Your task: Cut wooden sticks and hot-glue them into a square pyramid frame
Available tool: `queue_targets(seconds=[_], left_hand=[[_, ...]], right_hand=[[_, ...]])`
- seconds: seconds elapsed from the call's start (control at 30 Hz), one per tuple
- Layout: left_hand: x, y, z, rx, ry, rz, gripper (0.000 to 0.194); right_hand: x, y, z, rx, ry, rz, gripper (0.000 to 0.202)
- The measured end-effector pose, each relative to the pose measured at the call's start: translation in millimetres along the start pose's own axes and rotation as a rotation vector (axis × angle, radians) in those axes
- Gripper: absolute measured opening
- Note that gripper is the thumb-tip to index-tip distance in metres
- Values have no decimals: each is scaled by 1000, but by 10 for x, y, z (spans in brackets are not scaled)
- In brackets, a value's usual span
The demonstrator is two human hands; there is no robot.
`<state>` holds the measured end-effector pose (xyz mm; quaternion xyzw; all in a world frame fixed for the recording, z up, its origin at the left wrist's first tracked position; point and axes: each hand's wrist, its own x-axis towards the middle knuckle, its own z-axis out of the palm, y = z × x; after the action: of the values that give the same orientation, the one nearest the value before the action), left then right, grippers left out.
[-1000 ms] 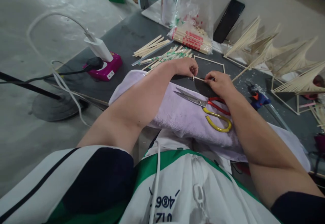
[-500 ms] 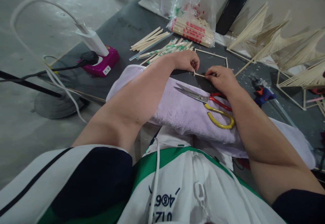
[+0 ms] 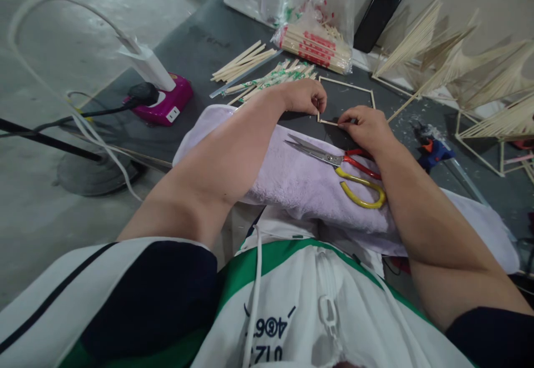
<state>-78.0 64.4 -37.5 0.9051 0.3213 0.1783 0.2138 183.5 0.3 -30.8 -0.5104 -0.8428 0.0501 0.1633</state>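
Note:
A thin wooden stick frame (image 3: 346,83), four-sided, lies on the dark table between my hands. My left hand (image 3: 305,97) has its fingers closed in a pinch at the frame's near left corner. My right hand (image 3: 369,128) pinches the frame's near stick, thumb and forefinger together, partly covering it. Just in front of me, scissors (image 3: 319,152) with one red and one yellow handle rest slightly spread on a lilac towel (image 3: 292,182). The right wrist passes close beside their handles.
Loose sticks (image 3: 244,62), wrapped chopsticks (image 3: 275,79) and a bagged bundle (image 3: 315,48) lie beyond my left hand. A magenta power socket (image 3: 161,98) with cords stands left. Rightward are a blue glue gun (image 3: 436,154) and fan-shaped stick models (image 3: 479,79). A black phone (image 3: 384,9) leans behind.
My right fingers have shifted very slightly to the right along the near stick. My left hand keeps its place at the corner. The view has tilted a little.

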Motion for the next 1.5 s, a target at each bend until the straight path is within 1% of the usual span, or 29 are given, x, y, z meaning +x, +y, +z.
queue_targets(seconds=[0.17,0.37,0.6,0.83,0.97,1.17,1.27,1.5], left_hand=[[-12,47,-15,16,-2,-39,23],[3,39,-17,-1,6,-9,18],[-17,96,-38,-27,4,-59,18],[-4,37,-27,-4,-16,-48,21],[-6,37,-37,10,-30,-59,23],[-6,58,-43,12,-5,-8,19],[-3,55,-39,10,1,-13,19],[-5,39,-42,-7,-31,-48,24]], right_hand=[[-6,-27,-23,-2,-13,8,15],[3,-57,-11,-46,6,1,17],[13,-68,22,-68,2,-3,18],[10,-54,58,-16,38,7,14],[5,-48,55,-8,44,19,14],[-13,-18,44,-8,43,12,15],[-9,-1,48,-6,44,2,17],[5,-37,33,7,15,29,11]])
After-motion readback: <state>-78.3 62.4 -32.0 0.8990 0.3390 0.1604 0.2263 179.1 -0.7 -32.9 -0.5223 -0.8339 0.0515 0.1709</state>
